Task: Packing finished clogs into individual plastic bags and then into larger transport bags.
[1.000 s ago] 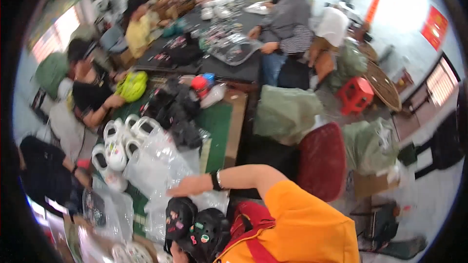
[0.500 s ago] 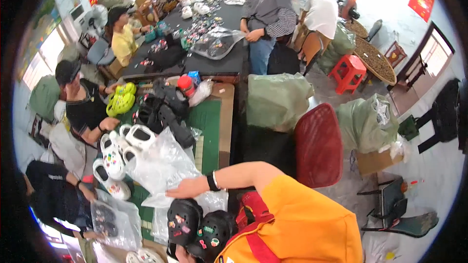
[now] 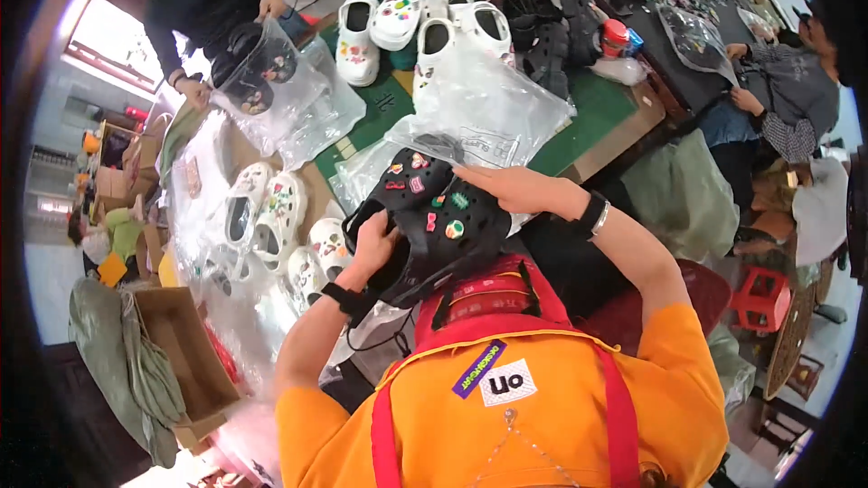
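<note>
My left hand [image 3: 372, 248] is closed on the heel openings of a pair of black clogs [image 3: 418, 248], held together in front of my chest. Colourful charms dot their toes, which point away from me. From the other side comes my right hand [image 3: 529, 190], fingers stretched out against the toe of the right clog; its thumb is hidden. Just beyond the toes lies a clear plastic bag [image 3: 488, 113], partly under the clogs. White clogs [image 3: 398, 18] with charms stand behind that bag, and more white clogs [image 3: 280, 212] lie to the left on clear plastic.
Across the green table [image 3: 601, 113], a person in black holds a clear bag [image 3: 258, 86] with dark clogs inside. Black clogs [image 3: 547, 50] and a red-lidded jar [image 3: 615, 36] stand farther back. A cardboard box [image 3: 181, 352] is at the lower left, a red stool [image 3: 759, 298] at right.
The view has swung down and left, bringing both my arms into sight. My right hand has moved from the plastic bag to the black clogs' toes. The person's bagged clogs are held higher.
</note>
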`<act>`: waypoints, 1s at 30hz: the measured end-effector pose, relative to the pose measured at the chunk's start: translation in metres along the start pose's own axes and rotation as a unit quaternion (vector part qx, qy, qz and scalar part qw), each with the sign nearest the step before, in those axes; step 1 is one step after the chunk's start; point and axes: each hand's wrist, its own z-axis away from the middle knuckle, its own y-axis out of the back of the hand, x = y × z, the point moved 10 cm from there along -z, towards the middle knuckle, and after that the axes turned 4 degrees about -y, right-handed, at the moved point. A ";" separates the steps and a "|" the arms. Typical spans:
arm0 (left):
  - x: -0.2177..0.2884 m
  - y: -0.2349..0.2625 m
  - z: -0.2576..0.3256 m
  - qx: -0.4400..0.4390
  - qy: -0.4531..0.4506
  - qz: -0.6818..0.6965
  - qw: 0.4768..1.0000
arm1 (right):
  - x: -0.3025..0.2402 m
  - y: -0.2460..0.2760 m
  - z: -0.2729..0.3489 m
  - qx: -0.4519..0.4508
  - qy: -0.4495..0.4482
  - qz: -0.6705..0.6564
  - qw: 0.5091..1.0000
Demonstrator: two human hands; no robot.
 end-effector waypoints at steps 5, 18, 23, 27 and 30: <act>-0.004 0.015 0.009 0.094 0.062 -0.020 0.993 | 0.005 -0.005 0.002 -0.001 -0.052 0.087 0.995; 0.080 0.004 0.016 -0.016 -0.139 -0.260 0.955 | 0.022 -0.007 -0.007 0.017 -0.099 0.118 0.988; 0.007 0.001 0.009 -0.037 0.085 -0.233 0.968 | -0.017 -0.043 -0.011 0.074 0.093 -0.037 0.992; -0.005 -0.002 -0.002 0.017 0.013 -0.125 0.992 | -0.019 -0.063 -0.024 0.140 0.031 0.062 0.988; -0.040 -0.026 -0.010 -0.009 0.049 -0.133 0.990 | 0.003 -0.090 -0.024 0.191 -0.039 0.134 0.972</act>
